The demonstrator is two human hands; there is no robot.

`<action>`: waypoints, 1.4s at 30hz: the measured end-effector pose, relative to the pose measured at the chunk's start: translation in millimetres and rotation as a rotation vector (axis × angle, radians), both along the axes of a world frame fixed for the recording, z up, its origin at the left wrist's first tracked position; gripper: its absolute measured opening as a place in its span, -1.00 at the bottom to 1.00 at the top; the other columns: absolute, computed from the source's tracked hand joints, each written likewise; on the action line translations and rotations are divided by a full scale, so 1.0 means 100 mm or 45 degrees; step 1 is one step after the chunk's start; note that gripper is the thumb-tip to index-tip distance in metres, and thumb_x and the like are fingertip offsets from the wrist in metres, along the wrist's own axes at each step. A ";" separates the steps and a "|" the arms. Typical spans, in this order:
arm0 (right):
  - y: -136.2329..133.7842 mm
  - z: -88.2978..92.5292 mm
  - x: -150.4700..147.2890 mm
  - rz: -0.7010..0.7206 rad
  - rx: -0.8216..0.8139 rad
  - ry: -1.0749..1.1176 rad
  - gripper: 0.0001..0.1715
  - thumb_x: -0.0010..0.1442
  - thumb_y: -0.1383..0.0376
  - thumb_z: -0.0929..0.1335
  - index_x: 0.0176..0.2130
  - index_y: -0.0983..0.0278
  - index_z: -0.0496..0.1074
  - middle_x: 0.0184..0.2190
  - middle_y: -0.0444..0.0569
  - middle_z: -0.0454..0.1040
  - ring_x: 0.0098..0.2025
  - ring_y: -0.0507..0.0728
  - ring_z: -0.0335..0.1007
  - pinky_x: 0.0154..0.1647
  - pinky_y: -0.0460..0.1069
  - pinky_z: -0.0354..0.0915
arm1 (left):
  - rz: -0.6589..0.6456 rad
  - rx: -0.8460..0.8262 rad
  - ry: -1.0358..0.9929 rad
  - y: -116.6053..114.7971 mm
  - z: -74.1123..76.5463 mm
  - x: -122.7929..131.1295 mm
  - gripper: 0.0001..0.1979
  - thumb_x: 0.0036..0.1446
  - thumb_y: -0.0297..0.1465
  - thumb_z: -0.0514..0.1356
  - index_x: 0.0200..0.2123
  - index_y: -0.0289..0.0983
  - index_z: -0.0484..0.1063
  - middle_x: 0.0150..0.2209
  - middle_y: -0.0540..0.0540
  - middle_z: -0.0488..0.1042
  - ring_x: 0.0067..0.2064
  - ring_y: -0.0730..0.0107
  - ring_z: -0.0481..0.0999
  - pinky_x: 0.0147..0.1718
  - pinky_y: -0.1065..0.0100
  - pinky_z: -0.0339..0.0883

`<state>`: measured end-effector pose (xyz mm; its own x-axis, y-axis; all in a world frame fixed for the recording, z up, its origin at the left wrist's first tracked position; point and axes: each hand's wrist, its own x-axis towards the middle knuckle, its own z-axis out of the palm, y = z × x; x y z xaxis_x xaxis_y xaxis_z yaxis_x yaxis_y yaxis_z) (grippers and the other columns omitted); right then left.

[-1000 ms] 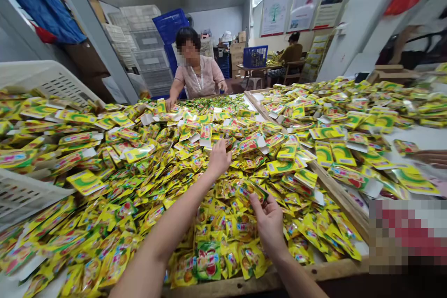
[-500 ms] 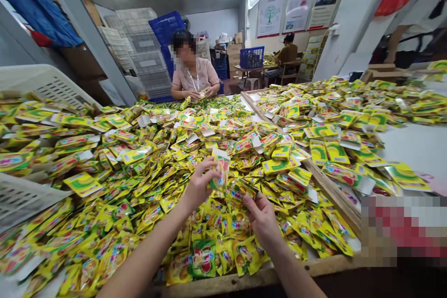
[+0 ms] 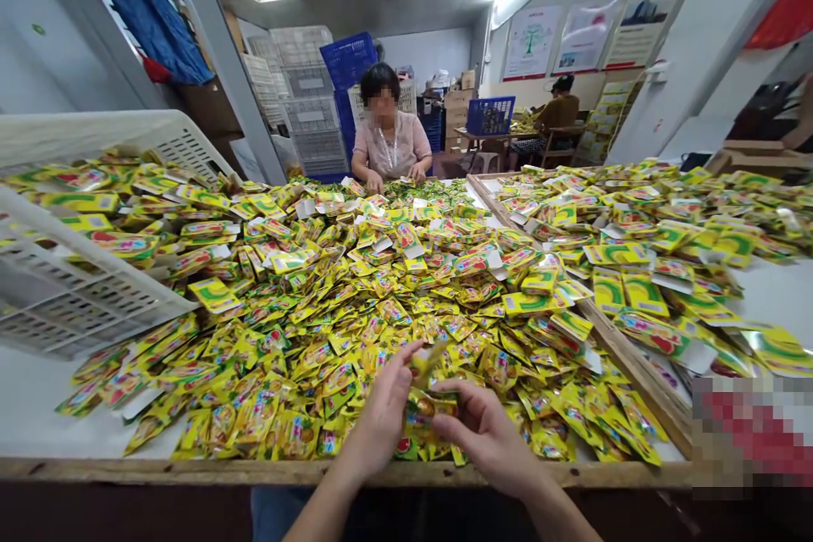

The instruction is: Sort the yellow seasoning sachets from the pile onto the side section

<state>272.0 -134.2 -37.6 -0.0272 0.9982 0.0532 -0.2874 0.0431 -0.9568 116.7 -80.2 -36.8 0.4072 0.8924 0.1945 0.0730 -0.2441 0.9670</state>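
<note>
Close to the table's front edge, my left hand (image 3: pixel 384 411) holds a small yellow carton (image 3: pixel 430 362), blurred and turned nearly edge-on, against its fingers. My right hand (image 3: pixel 486 432) faces it, thumb and forefinger closed on a shiny yellow sachet (image 3: pixel 417 413) just below the carton. The two hands are close together, and how far the carton and sachet overlap is unclear. Beneath and around them spreads a heap of yellow-green sachets (image 3: pixel 292 432). Flat cartons with white open flaps (image 3: pixel 476 262) lie on the heap beyond my hands.
A white plastic basket (image 3: pixel 95 288) lies tipped at left, spilling cartons. A wooden divider (image 3: pixel 626 364) separates a second carton pile (image 3: pixel 686 237) at right. Across the table a co-worker (image 3: pixel 390 135) handles packets; another person (image 3: pixel 559 114) sits farther back. Stacked crates (image 3: pixel 311 118) stand behind.
Both hands have come lower and closer together, carrying the carton and sachet nearer the front edge. The carton has turned edge-on. My view has shifted left, and the co-worker's hands are lower.
</note>
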 end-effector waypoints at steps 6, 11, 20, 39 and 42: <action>0.01 -0.05 -0.02 0.103 0.004 0.109 -0.64 -0.12 0.15 0.53 -0.28 0.20 0.51 -0.28 -0.05 0.56 -0.27 0.14 0.50 -0.24 0.01 0.42 | -0.308 -0.626 -0.481 -0.20 -0.06 0.09 -0.34 0.13 0.12 -0.08 0.12 -0.14 0.33 -0.08 -0.20 0.51 -0.11 0.14 0.54 -0.18 0.16 0.42; 0.24 -0.03 -0.04 -0.125 0.049 0.338 -0.55 -0.15 0.01 0.51 -0.28 0.16 0.48 -0.34 0.00 0.59 -0.27 0.23 0.53 -0.16 0.15 0.41 | -0.152 -0.703 -0.697 -0.21 -0.11 0.18 -0.34 -0.06 0.02 0.26 0.07 -0.18 0.38 0.00 -0.20 0.48 0.07 0.08 0.42 0.06 0.09 0.27; 0.19 0.05 -0.18 -0.071 -0.031 0.489 -0.60 -0.20 0.02 0.53 -0.36 0.13 0.50 -0.39 -0.07 0.60 -0.35 0.17 0.54 -0.23 0.08 0.45 | -0.139 -0.693 -0.647 -0.31 -0.25 0.17 -0.26 -0.02 0.11 0.16 0.17 -0.13 0.24 0.12 -0.17 0.38 0.14 0.13 0.36 0.09 0.12 0.25; 0.17 0.84 0.14 0.164 0.489 -1.179 -0.81 0.03 0.36 0.38 -0.27 0.23 0.51 -0.52 -0.14 0.42 -0.51 0.01 0.29 -0.49 -0.09 0.25 | 0.653 1.228 0.424 -0.35 -0.09 -0.23 -0.59 0.18 -0.30 0.17 0.08 -0.28 0.26 -0.11 -0.17 0.49 -0.09 0.26 0.43 -0.09 0.29 0.31; 0.21 0.70 0.06 -0.045 0.362 -0.872 -0.72 -0.10 0.29 0.47 -0.30 0.24 0.44 -0.49 -0.14 0.44 -0.48 0.04 0.36 -0.49 -0.09 0.30 | 0.640 1.221 0.407 -0.34 -0.08 -0.23 -0.57 0.16 -0.32 0.19 0.09 -0.29 0.25 -0.11 -0.19 0.48 -0.07 0.25 0.42 -0.06 0.29 0.31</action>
<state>277.9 -113.3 32.8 -0.1150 0.9493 0.2926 0.3760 0.3142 -0.8717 93.4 -114.0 -44.3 0.1978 0.5072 0.8388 0.5832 -0.7487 0.3152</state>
